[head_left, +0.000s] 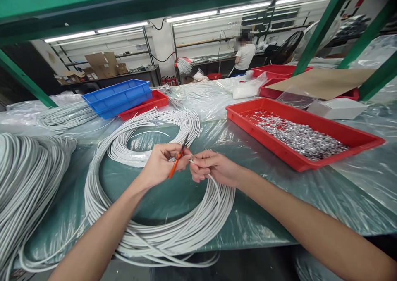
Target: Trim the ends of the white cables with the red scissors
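Note:
My left hand (166,161) is closed around small cutters with orange handles (175,165), their dark tip pointing up. Close beside it, my right hand (212,166) pinches the end of a white cable (214,185). The fingertips of both hands meet at the cable end, where a tiny piece shows, too small to name. Below the hands lies a large coil of white cable (182,235), and a smaller coil (189,126) overlaps it at the back.
A red tray (263,142) of small metal parts (304,138) stands at the right. Thick cable bundles (27,190) lie at the left. Behind are a blue bin (119,98) and a red bin (158,101). Green posts (322,29) frame the table. A person (246,53) is far back.

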The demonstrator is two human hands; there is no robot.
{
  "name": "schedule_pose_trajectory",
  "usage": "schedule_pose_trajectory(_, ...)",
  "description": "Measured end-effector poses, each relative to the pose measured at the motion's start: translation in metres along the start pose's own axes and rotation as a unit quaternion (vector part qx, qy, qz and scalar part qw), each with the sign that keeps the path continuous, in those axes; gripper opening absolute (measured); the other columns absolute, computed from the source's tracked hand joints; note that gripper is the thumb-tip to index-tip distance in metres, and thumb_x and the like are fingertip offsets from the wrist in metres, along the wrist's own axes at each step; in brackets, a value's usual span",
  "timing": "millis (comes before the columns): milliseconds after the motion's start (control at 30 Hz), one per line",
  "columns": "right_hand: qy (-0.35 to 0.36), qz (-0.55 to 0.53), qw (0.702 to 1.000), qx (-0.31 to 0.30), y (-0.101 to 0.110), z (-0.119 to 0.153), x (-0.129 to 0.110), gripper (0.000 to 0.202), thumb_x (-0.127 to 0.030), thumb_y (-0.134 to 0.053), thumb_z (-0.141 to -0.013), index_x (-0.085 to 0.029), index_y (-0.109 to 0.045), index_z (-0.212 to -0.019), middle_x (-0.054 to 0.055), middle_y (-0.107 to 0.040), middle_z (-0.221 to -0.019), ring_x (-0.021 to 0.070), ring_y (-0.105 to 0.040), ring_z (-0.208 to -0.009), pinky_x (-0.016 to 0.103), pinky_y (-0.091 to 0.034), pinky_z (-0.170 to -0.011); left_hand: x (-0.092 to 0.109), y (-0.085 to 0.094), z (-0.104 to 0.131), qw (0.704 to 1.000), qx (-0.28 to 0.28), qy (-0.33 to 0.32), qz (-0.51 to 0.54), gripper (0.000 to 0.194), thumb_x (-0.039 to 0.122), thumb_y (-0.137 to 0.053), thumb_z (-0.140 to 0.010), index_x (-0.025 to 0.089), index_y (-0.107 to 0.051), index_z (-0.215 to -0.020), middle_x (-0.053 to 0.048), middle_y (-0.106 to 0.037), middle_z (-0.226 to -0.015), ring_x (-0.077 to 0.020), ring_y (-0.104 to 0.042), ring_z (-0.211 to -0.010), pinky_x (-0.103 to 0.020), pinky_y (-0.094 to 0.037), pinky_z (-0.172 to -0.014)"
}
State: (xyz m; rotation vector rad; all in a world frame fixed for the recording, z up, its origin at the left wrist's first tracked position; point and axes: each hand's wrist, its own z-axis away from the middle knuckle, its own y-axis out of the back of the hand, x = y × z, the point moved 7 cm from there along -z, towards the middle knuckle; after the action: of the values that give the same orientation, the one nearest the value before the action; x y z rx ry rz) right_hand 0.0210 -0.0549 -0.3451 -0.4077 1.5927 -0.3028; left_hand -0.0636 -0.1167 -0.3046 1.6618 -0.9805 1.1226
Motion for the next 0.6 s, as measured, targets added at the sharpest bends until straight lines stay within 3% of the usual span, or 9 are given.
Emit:
schedule_pose_trajectory(267,-0.017,-0.019,0.999,-0.022,-0.003,0.001,0.001,0.028,-0.031,-0.067,-0.085,-0.012,-0.058,-0.067,-0.007,-0.032,-0.050,0.0096,-0.038,-0.051,0.029,-0.036,-0.063,-0.001,-0.003,0.001,1.000,-0.017,-0.007,0.018,0.015,0.023,-0.080,-0.073,0.012,-0.070,-0.075,0.000,-0.060,-0.062,-0.0065,-0.050,-0.053,-0.017,-0.042,-0.050)
schedule_pose_trajectory(367,0.012,0.006,1.000,0.026,0.003,0.001,-0.002,0.027,-0.034,-0.067,-0.086,-0.012,-0.062,-0.071,-0.005,-0.039,-0.053,0.0093,-0.040,-0.052,0.028,-0.036,-0.061,-0.001,0.002,-0.001,1.000,0.005,0.003,0.018,0.017,0.025,-0.080,-0.072,0.013,-0.068,-0.075,0.000,-0.063,-0.063,-0.0069,-0.052,-0.052,-0.017,-0.043,-0.049)
schedule_pose_trajectory(467,0.062,0.069,0.990,0.105,0.012,0.002,-0.009,0.025,-0.036,-0.069,-0.084,-0.012,-0.067,-0.077,-0.002,-0.049,-0.058,0.0105,-0.045,-0.057,0.027,-0.035,-0.060,0.000,0.012,-0.004,0.998,0.060,0.013,0.004,0.021,0.029,-0.079,-0.073,0.013,-0.067,-0.075,0.001,-0.061,-0.058,-0.0070,-0.051,-0.048,-0.017,-0.041,-0.046)
schedule_pose_trajectory(600,0.123,0.159,0.965,0.166,0.014,0.004,-0.021,0.030,-0.041,-0.074,-0.078,-0.015,-0.063,-0.067,-0.001,-0.054,-0.059,0.0112,-0.048,-0.061,0.026,-0.037,-0.062,0.002,0.017,-0.002,0.995,0.090,0.005,-0.039,0.024,0.036,-0.074,-0.078,0.013,-0.066,-0.075,0.001,-0.057,-0.055,-0.0075,-0.050,-0.048,-0.018,-0.041,-0.046)
